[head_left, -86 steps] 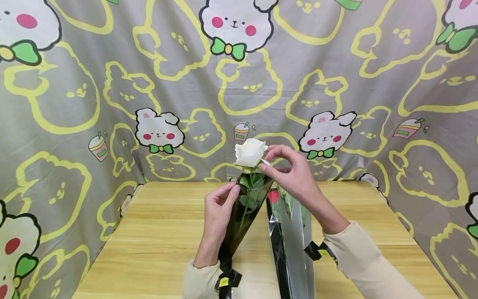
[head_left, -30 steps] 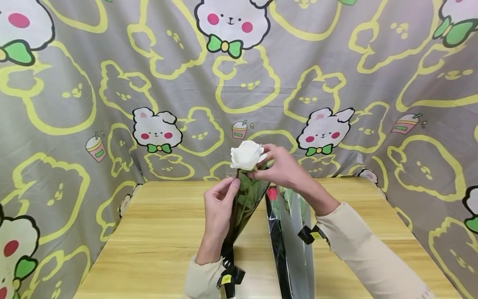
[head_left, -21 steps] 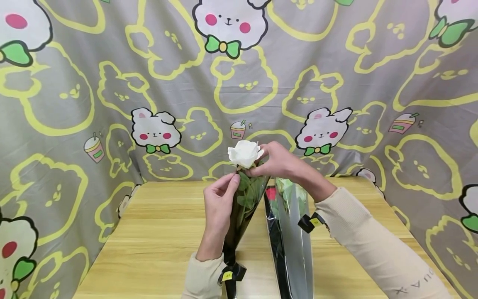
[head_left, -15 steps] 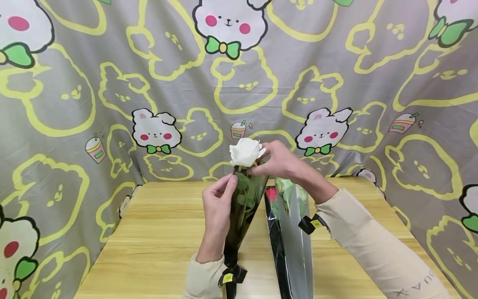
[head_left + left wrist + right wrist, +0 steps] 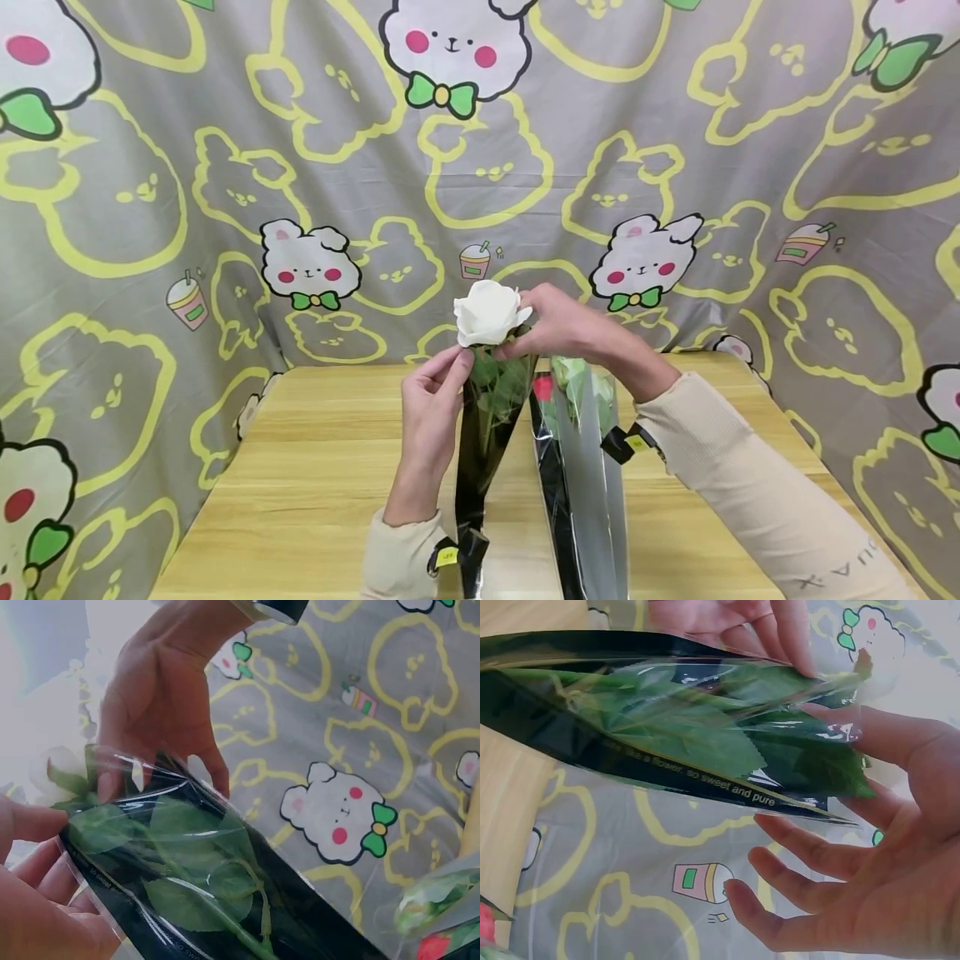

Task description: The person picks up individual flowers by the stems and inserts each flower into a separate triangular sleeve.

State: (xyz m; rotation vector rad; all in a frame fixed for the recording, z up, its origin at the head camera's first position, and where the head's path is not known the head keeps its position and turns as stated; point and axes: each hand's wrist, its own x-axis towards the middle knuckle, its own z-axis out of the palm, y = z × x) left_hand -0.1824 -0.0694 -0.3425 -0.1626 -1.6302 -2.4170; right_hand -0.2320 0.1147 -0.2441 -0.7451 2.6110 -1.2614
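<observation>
A white rose (image 5: 487, 312) stands upright in a transparent and black flower sleeve (image 5: 474, 475), its bloom above the open end. My left hand (image 5: 431, 412) pinches the sleeve's left edge between thumb and fingertips, just below the bloom. My right hand (image 5: 566, 329) holds the rose under its head, thumb in front and fingers behind at the sleeve's mouth. Inside the clear film, green leaves (image 5: 199, 877) press against the plastic in the left wrist view. In the right wrist view, the other fingers (image 5: 810, 855) of the right hand spread beside the sleeve.
On the wooden table (image 5: 322, 467), right of the held flower, lie a red rose (image 5: 543, 386) in a black sleeve and pale flowers (image 5: 573, 387) in a grey sleeve (image 5: 596, 483). A grey cartoon-print cloth (image 5: 405, 192) hangs behind and at both sides.
The right hand has moved from the bloom's right edge to under the rose head. The bloom has shifted slightly left, and the sleeve stands more upright. The left hand keeps its pinch.
</observation>
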